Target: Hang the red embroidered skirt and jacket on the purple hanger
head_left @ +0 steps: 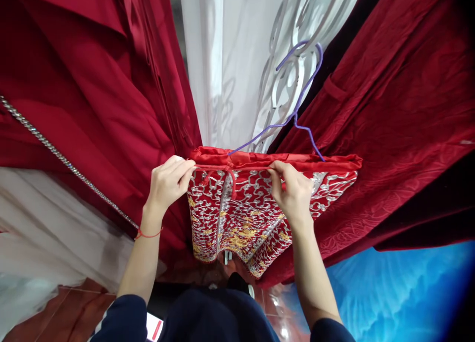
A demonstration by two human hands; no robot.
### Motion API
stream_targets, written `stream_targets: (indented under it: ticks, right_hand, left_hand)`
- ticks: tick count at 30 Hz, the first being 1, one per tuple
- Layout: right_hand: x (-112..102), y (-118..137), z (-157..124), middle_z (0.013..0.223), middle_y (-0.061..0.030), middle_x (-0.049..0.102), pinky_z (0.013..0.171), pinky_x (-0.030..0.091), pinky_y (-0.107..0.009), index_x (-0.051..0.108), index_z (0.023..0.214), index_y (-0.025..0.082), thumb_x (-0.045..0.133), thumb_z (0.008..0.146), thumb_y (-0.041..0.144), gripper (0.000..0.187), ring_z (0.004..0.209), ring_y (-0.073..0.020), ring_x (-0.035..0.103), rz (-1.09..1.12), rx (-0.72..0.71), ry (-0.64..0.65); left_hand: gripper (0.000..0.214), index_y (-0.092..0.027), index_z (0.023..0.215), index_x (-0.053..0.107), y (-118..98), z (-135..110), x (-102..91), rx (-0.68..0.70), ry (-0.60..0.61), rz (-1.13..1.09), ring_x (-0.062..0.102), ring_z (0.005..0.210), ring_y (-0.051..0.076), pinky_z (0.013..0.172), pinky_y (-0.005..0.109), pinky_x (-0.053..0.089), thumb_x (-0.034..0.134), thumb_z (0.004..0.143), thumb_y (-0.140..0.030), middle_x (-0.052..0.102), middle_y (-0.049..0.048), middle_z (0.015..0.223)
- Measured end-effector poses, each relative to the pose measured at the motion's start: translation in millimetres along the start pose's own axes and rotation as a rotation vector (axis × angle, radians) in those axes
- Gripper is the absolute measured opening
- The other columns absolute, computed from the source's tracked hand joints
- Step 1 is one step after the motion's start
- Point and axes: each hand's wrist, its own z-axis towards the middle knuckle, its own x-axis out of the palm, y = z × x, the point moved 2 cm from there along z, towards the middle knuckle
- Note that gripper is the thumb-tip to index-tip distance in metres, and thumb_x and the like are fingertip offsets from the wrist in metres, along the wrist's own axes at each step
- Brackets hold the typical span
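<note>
Garment: red embroidered skirt (241,213) hanging folded over purple hanger (297,114), between red drapes (92,99).
Left hand (168,181): fingers pinching waistband corner.
Right hand (293,191): fingers pinching red tie (232,176), probably.
Risk: uneven pulling could slide satin off.

Both arms are bare from the hands to just above the elbows, where dark navy-blue fabric sleeves (122,317) are pushed up — the left one shows a thin white stripe near its cuff. A thin red string bracelet (147,234) circles the wrist below the left hand (168,181). The right hand (293,193) wears nothing — no ring or band shows. Dark navy clothing covers the torso below.
</note>
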Motion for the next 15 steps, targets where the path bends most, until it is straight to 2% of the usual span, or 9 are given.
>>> stream_targets:
  ticks: [4, 6, 9, 11, 13, 15]
  right_hand:
    - [-8, 6, 4, 0.091, -0.0041, 0.072, 0.068, 0.05, -0.028, 0.064, 0.104, 0.021, 0.053, 0.097, 0.024, 0.014, 0.075, -0.0138, 0.067, 0.063, 0.069, 0.07]
    - [-11, 11, 5, 0.095, -0.0047, 0.07, 0.071, 0.051, -0.028, 0.063, 0.107, 0.021, 0.058, 0.095, 0.027, 0.014, 0.079, -0.0145, 0.066, 0.158, 0.088, 0.07]
    - [-13, 23, 4, 0.093, -0.0048, 0.069, 0.07, 0.051, -0.03, 0.064, 0.102, 0.021, 0.069, 0.088, 0.029, 0.017, 0.079, -0.0157, 0.064, 0.223, 0.059, -0.038]
    - [-9, 30, 1, 0.08, -0.0019, 0.067, 0.065, 0.049, -0.028, 0.064, 0.09, 0.022, 0.069, 0.089, 0.029, 0.009, 0.072, -0.0142, 0.061, 0.257, 0.057, -0.051]
    - [0, 38, -3, 0.071, 0.0007, 0.063, 0.06, 0.047, -0.027, 0.063, 0.08, 0.022, 0.067, 0.091, 0.029, 0.014, 0.064, -0.012, 0.058, 0.285, 0.091, -0.01]
    - [10, 46, -6, 0.075, -0.0009, 0.065, 0.061, 0.048, -0.027, 0.065, 0.084, 0.021, 0.069, 0.09, 0.033, 0.014, 0.066, -0.0129, 0.059, 0.235, 0.107, -0.036]
  left_hand:
    - [0.01, -0.021, 0.086, 0.07, -1, 3, -3.5, 0.011, -0.065, -0.052, 0.054, 0.064, 0.015, 0.062, 0.028, 0.042, 0.061, 0.09, -0.023, 0.062, 0.002, 0.066]
    - [0.01, -0.021, 0.091, 0.071, -3, 4, -7.0, -0.015, -0.086, -0.124, 0.056, 0.068, 0.016, 0.065, 0.029, 0.045, 0.065, 0.088, -0.029, 0.064, 0.0035, 0.074]
    - [0.029, -0.023, 0.102, 0.072, -8, 7, -13.0, -0.018, -0.165, -0.182, 0.059, 0.085, 0.02, 0.073, 0.033, 0.049, 0.071, 0.081, -0.044, 0.064, 0.0076, 0.097]
    - [0.032, -0.024, 0.099, 0.072, -16, 7, -13.1, 0.015, -0.213, -0.169, 0.06, 0.087, 0.021, 0.075, 0.033, 0.05, 0.078, 0.076, -0.046, 0.063, 0.0062, 0.096]
    - [0.034, -0.024, 0.096, 0.072, -26, 5, -7.1, 0.011, -0.21, -0.139, 0.061, 0.087, 0.02, 0.079, 0.034, 0.052, 0.083, 0.071, -0.044, 0.064, 0.0048, 0.093]
    - [0.037, -0.023, 0.101, 0.07, -36, 1, 3.6, -0.051, -0.176, -0.131, 0.064, 0.091, 0.021, 0.085, 0.034, 0.053, 0.084, 0.072, -0.041, 0.068, 0.0054, 0.097]
